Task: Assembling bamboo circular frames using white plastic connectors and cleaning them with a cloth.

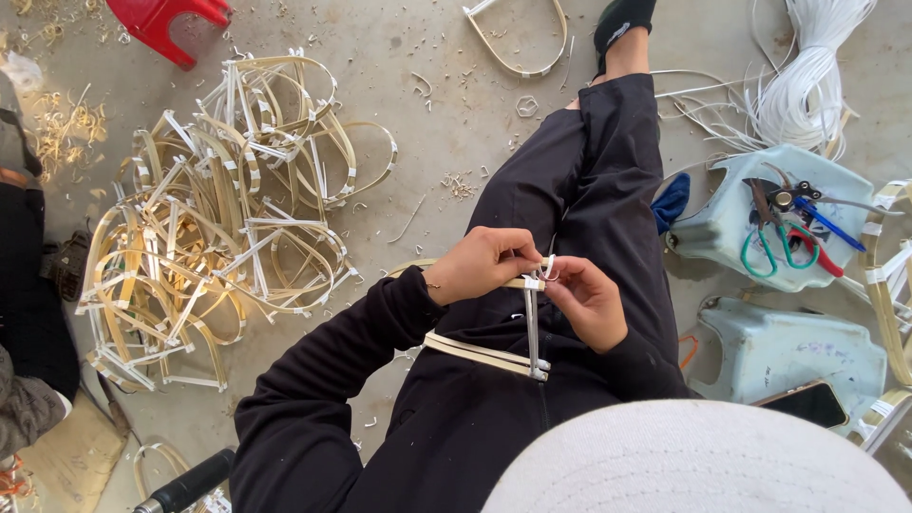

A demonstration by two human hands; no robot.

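Note:
A bent bamboo-strip frame [486, 353] rests across my lap, with an upright strip rising from it. My left hand [483, 262] pinches the top of that frame where strips cross. My right hand [587, 302] grips a thin white plastic binding strip [548, 270] wound around the same joint. Both hands meet over my black trousers, fingers closed on the work.
A large pile of finished bamboo frames [214, 214] lies on the concrete floor to the left. A pale blue stool [736, 223] at right carries scissors and pliers [784, 242]. A coil of white strip [807, 81] lies beyond. A phone [807, 404] sits on another stool; a red stool [166, 24] stands far left.

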